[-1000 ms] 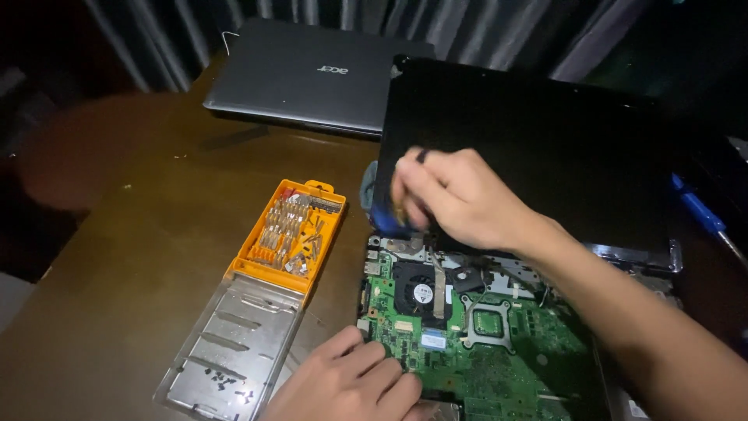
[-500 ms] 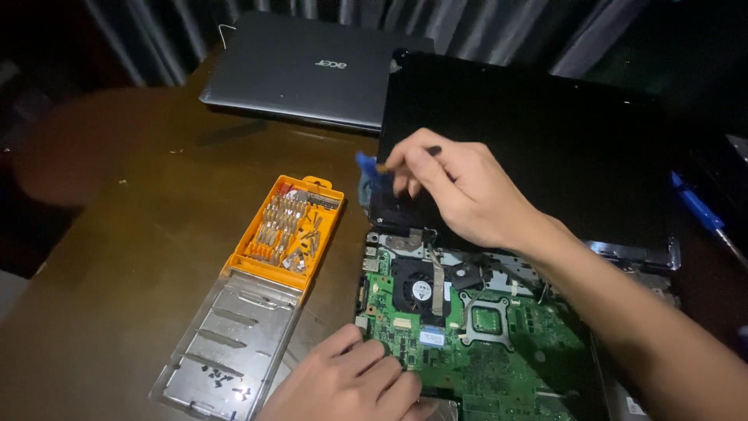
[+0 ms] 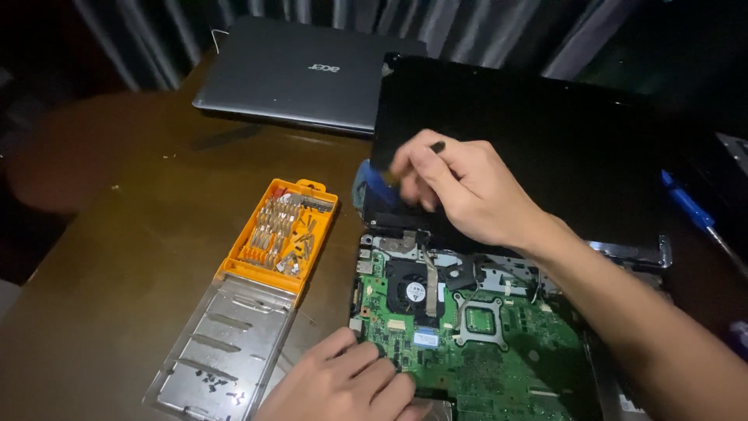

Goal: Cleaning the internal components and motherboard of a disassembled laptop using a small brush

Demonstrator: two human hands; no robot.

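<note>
I see both arms bare to the frame edge, no sleeves, gloves, rings or watch on left hand (image 3: pixel 343 382) or right hand (image 3: pixel 460 187).

I see a dark brown wooden table (image 3: pixel 117 257). On it lie a closed grey laptop (image 3: pixel 304 74) at the far edge, an open orange bit case (image 3: pixel 257 292) left, an opened laptop with bare green board (image 3: pixel 499 343), and a blue screwdriver (image 3: pixel 693 214) right.
</note>
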